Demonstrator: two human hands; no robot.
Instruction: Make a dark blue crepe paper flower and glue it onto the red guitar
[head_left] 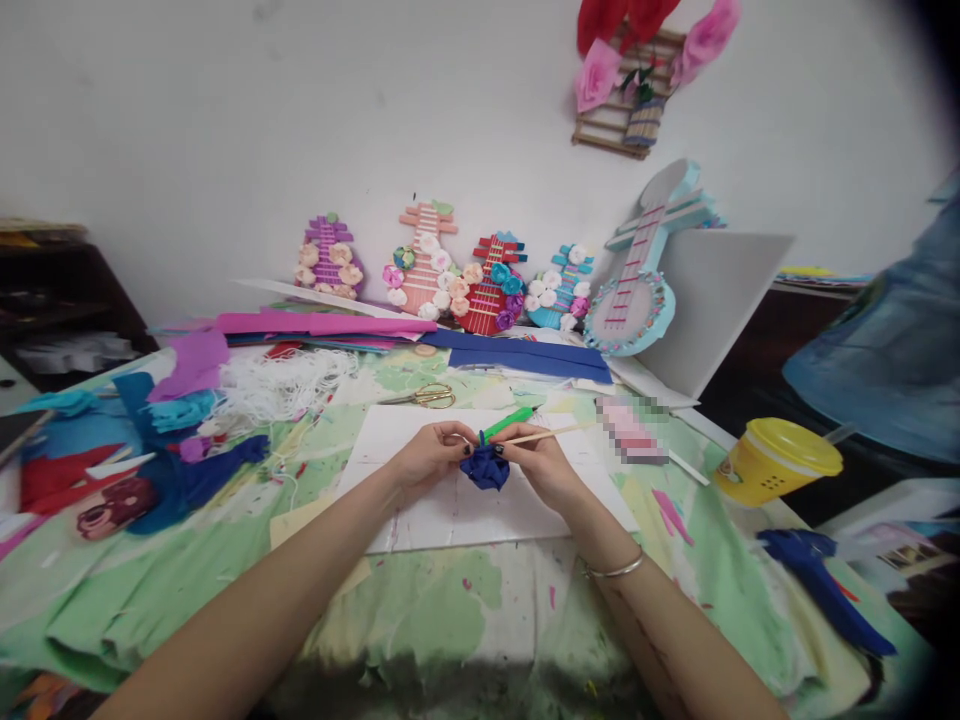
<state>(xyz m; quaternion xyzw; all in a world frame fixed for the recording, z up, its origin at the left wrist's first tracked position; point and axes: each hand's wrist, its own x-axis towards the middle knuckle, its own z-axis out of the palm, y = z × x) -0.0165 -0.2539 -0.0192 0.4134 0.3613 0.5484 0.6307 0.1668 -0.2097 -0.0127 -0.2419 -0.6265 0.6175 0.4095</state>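
Between my two hands is a dark blue crumpled paper flower, held over a white board. My left hand pinches its left side with thumb and fingers. My right hand pinches the right side, and a thin wooden stick runs out from between its fingers to the right. Just behind the flower lies a bright green pen, its dark tip pointing right. A pair of gold-handled scissors rests beyond the board.
Decorated lute-shaped crafts lean along the wall. Blue paper strips lie before them. White yarn and coloured scraps sit left. To the right are a yellow lidded cup and a blue glue gun. A patterned cloth covers the table.
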